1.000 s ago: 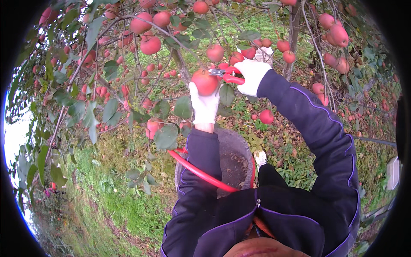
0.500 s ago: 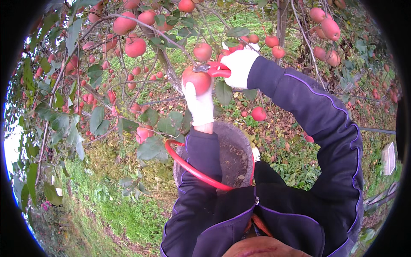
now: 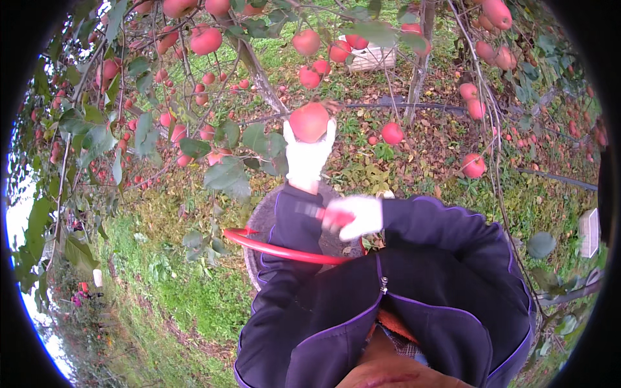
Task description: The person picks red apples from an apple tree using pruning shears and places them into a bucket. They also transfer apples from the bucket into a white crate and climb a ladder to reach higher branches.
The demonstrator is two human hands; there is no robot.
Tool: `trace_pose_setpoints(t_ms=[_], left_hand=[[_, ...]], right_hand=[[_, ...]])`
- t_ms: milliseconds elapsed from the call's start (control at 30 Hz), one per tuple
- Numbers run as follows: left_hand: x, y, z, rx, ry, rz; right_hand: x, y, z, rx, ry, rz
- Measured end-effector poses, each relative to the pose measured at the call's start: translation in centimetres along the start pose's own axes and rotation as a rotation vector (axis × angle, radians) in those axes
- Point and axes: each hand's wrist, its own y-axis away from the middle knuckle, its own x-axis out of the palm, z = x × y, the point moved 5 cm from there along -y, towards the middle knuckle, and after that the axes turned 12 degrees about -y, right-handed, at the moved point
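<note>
My L hand [image 3: 309, 155] clamped rnd apple [image 3: 308, 122], beyond bkt [image 3: 260, 212]; R hand [image 3: 361, 216] clamped on pruners [image 3: 328, 217], over bkt.

The daylight is soft and even, with only faint shadows. At the left rim, the sky [image 3: 21, 210] is burnt to white with a blue fringe. The right hand [image 3: 354, 216] and its pruner [image 3: 317, 212] are smeared by motion blur. The left hand [image 3: 309, 158] looks nearly overexposed. Toward the black round border, the view bends.
</note>
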Motion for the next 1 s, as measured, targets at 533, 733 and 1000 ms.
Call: trace_pose_setpoints(t_ms=[533,733,1000], left_hand=[[-3.0,20.4,17.1,-0.245,0.176,0.745],[-1.9,27.5,15.8,-0.775,0.174,0.931],[-2.7,27.0,13.8,-0.814,0.275,0.938]], right_hand=[[9.0,-0.3,-5.8,0.131,-0.187,0.303],[7.8,0.3,-7.0,0.040,-0.005,0.236],[5.6,3.0,-7.3,-0.083,-0.099,0.088]])
